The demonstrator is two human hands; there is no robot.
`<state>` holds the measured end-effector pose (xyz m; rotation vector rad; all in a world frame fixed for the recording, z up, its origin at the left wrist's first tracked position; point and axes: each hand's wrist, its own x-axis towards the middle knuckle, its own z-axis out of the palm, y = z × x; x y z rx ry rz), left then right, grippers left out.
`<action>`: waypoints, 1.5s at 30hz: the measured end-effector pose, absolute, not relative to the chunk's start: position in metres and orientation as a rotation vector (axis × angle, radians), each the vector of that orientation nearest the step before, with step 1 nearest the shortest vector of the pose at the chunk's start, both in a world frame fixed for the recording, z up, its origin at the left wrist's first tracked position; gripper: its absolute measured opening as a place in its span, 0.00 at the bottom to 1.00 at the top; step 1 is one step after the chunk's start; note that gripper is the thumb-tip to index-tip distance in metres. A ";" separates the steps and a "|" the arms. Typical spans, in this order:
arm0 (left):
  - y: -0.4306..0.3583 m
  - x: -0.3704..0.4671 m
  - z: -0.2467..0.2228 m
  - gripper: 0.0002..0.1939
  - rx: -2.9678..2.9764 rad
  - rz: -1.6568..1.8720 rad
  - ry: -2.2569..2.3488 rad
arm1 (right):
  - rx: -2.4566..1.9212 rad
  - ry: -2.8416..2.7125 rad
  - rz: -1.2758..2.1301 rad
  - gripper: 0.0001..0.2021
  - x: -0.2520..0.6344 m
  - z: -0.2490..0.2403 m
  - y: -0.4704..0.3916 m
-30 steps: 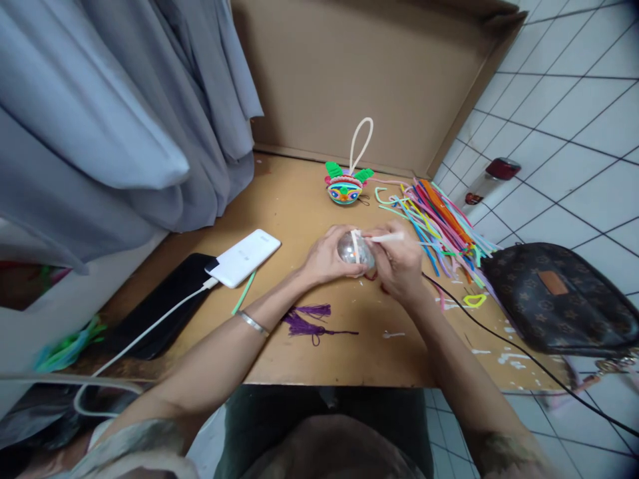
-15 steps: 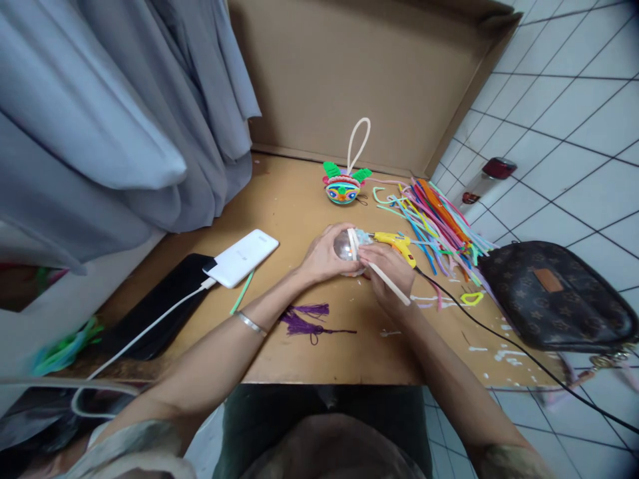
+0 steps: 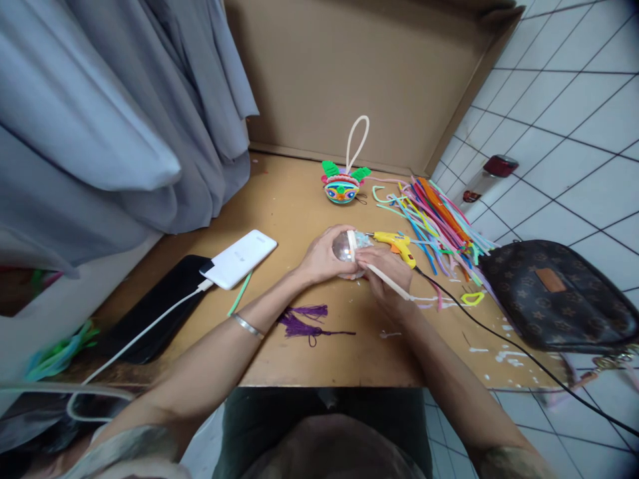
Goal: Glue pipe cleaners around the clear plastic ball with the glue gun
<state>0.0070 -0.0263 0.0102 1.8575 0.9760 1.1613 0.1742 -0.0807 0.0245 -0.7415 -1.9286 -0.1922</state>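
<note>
In the head view, our only one, we find a clear ball (image 3: pixel 342 249) near the middle of the table (image 3: pixel 299 362), well in from its front edge. The left hand (image 3: pixel 320 257) cups the ball's left side; the right hand (image 3: pixel 392 269) pinches a pale strip (image 3: pixel 387 282) at the ball's right side, its loose end pointing toward the table's front right corner. We judge the ball light, stiff and smooth, apt to slip and perhaps to crack under hard squeezing; the bare left side, clear of the strip, appears the soundest hold. We judge the strip soft and bendable, best gripped close to the ball. A yellow glue gun (image 3: pixel 393 239) sits just beyond the right hand, its nozzle near the ball. The hands hide the ball's underside and part of its right side; the right fingertips are hard to make out. We cannot identify the small pale-blue patch (image 3: pixel 361 238) beside the strip.
</note>
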 end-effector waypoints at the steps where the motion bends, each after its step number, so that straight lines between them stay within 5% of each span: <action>1: -0.026 0.007 0.010 0.36 1.850 1.157 0.973 | -0.730 -1.931 -0.201 0.11 0.174 0.024 -0.081; 45: -0.026 0.002 0.023 0.38 1.753 0.948 0.968 | -0.712 -1.937 -0.141 0.10 0.171 0.024 -0.081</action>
